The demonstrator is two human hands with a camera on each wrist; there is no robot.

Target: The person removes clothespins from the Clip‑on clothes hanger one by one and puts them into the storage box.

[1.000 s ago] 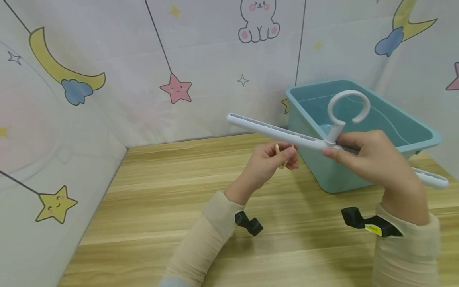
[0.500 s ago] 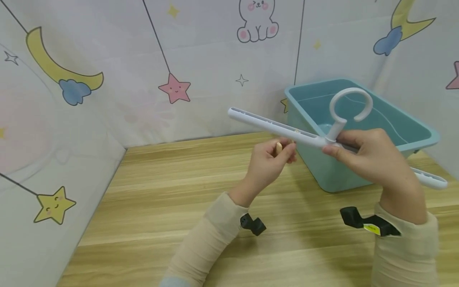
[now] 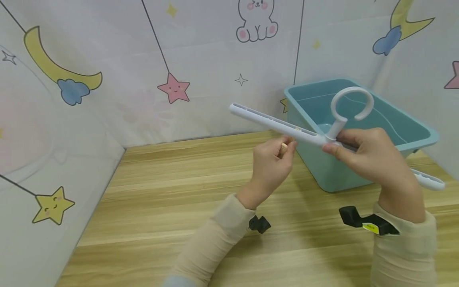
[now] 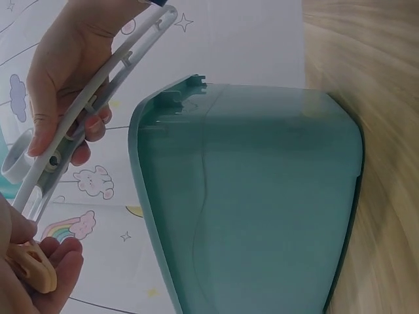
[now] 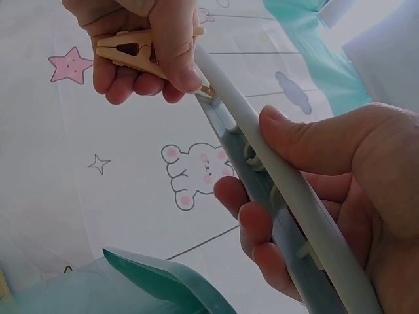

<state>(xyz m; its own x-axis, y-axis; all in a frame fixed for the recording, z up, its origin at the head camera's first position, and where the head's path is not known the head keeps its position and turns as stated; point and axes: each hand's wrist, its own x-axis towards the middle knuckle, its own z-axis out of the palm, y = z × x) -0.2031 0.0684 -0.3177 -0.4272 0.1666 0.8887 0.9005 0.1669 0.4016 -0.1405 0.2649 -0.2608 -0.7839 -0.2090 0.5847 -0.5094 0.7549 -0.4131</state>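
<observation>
A white plastic clothes hanger [image 3: 265,118] with a round open hook [image 3: 371,104] is held up in the air, slanting down to the right. My right hand [image 3: 374,159] grips it at the middle, just under the hook, thumb in front. My left hand [image 3: 269,163] pinches a light tan clothespin [image 5: 149,63] beneath the hanger's left arm. In the right wrist view the clothespin's metal-coloured tip meets the slot in the hanger's underside. A small yellowish bit shows in the slot from above. The left fingers cover part of the clothespin.
A blue-green plastic tub [image 3: 312,159] stands on the wooden table [image 3: 172,191] at the right, behind and below the hanger. A white cloth backdrop [image 3: 208,52] with stars and moons surrounds the table. Black cameras [image 3: 259,224] sit on both wrists.
My left hand has turned and risen with the clothespin until it is against the hanger's underside. The hanger's left end has lifted slightly; the right hand keeps its grip.
</observation>
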